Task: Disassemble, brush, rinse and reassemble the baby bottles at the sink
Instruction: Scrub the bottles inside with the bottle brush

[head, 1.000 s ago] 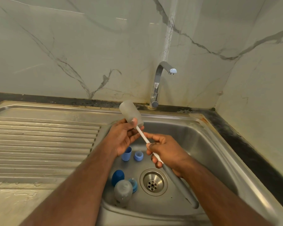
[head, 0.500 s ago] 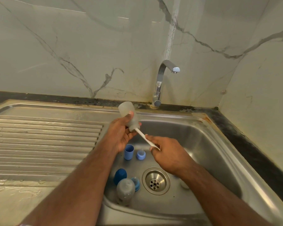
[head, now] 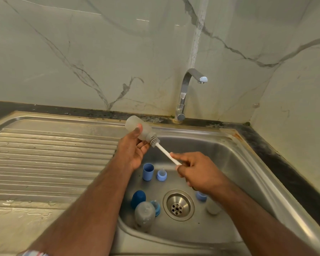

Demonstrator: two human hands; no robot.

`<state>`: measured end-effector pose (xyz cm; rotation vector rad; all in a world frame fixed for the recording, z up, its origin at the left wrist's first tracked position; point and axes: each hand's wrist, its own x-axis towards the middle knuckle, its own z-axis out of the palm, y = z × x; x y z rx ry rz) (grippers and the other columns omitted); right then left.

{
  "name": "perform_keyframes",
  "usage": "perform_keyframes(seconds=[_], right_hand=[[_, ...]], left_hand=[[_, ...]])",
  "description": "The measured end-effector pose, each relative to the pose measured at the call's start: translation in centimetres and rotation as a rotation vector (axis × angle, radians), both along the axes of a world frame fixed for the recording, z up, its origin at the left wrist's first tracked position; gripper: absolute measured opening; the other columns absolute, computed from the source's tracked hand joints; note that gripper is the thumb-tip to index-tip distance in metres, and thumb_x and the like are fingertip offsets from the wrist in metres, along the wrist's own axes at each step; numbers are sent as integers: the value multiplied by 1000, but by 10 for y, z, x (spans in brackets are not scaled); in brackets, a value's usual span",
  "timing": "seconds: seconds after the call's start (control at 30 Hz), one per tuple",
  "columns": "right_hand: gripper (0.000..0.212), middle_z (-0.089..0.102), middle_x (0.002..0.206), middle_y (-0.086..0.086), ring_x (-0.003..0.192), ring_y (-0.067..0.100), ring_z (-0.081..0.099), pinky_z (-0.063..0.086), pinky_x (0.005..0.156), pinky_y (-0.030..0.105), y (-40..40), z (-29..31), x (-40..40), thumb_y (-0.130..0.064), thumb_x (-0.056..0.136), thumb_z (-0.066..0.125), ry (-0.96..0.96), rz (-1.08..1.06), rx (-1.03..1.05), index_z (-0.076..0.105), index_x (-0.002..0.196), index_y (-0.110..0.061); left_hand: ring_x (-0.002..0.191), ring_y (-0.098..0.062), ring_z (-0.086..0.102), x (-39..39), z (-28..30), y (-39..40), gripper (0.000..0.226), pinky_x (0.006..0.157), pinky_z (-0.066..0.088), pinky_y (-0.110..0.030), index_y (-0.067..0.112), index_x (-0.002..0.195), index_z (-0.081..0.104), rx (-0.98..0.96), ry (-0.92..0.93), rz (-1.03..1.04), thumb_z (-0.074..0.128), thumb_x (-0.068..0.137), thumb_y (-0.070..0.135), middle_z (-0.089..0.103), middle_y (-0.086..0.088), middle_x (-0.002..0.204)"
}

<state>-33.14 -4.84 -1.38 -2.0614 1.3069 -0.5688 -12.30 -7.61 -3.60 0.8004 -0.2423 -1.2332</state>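
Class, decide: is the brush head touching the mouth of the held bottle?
Touching. The head view shows the grey brush head pressed against the bottle neck opening, no gap.

I find no legible text, label, brand, number or sign. The frosted bottle (head: 139,130) held in my left hand (head: 132,151) shows no readable marking. The second bottle (head: 144,213), lying below that grip in the sink (head: 235,161), carries faint marks too small to read.

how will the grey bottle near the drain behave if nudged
The grey bottle looks like thin plastic, so probably light. It appears to stand upright on the sloping sink floor, so it may tip. Once down, its round body could roll toward the drain.
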Motion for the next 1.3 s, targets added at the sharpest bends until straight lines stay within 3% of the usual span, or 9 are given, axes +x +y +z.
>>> perform_keyframes(seconds=[0.2, 0.33, 0.57, 0.67, 0.83, 0.9, 1.07, 1.17, 1.3], right_hand=[[54, 52, 106, -4, 86, 14, 54, 43, 72, 27, 3, -1, 6, -22, 104, 43, 406, -42, -384, 30, 153, -41], [57, 55, 100, -3, 83, 15, 55, 42, 69, 27, 4, 3, 13, -18, 103, 42, 444, -20, -314, 29, 155, -37], [44, 61, 73, 6, 48, 13, 47, 37, 40, 24, 3, 11, 0, -6, 100, 50, -389, -55, 461, 57, 138, -27], [40, 63, 75, 8, 49, 14, 49, 38, 40, 24, 5, 15, -3, -5, 100, 51, -503, -69, 500, 60, 135, -24], [48, 59, 99, -5, 76, 9, 54, 43, 70, 25, 8, 4, 7, -24, 104, 46, 294, -83, -300, 41, 150, -39], [51, 54, 95, -3, 79, 14, 53, 42, 69, 28, 11, 0, 13, -24, 105, 42, 420, -51, -371, 33, 153, -39], [45, 63, 73, 4, 49, 13, 50, 41, 43, 27, 14, 12, 9, -11, 102, 50, -329, -38, 385, 53, 142, -31], [40, 63, 72, 6, 49, 13, 49, 39, 41, 25, 15, 15, 5, -9, 102, 51, -523, -57, 455, 57, 138, -25], [50, 60, 100, -3, 81, 11, 57, 47, 73, 28, 12, 4, 12, -23, 105, 45, 251, -72, -246, 37, 152, -36]], left_hand=[[100, -31, 74, 0, 1, 0, 24, 77, 63, -39, 7, 110, 55, -3, -26, -24, 69, 95, 21, 72, -21, 110], [97, -31, 75, -1, 1, 1, 22, 81, 63, -39, 7, 109, 56, -11, -85, -63, 70, 95, 18, 73, -21, 111], [102, -33, 74, -5, 1, 5, 33, 88, 62, -42, -2, 119, 54, -71, -91, -181, 66, 97, 19, 74, -23, 112], [104, -33, 73, -4, 5, 7, 40, 87, 62, -42, -4, 126, 52, -98, -53, -201, 64, 98, 20, 73, -24, 114], [106, -34, 73, -8, 6, 7, 35, 90, 61, -43, -3, 123, 54, -80, -75, -211, 64, 98, 19, 73, -23, 113], [105, -34, 73, -7, 5, 7, 35, 88, 61, -42, -3, 124, 54, -76, -79, -200, 64, 98, 19, 73, -23, 114], [101, -33, 74, -5, 2, 8, 34, 80, 64, -39, -3, 119, 53, -85, -38, -196, 63, 98, 21, 74, -25, 110], [101, -34, 74, -4, 5, 9, 41, 82, 64, -40, -4, 122, 53, -117, -22, -213, 66, 94, 23, 73, -25, 113], [100, -31, 74, -8, 5, 9, 33, 87, 62, -40, -3, 124, 56, -116, -131, -250, 61, 100, 20, 74, -21, 112]])
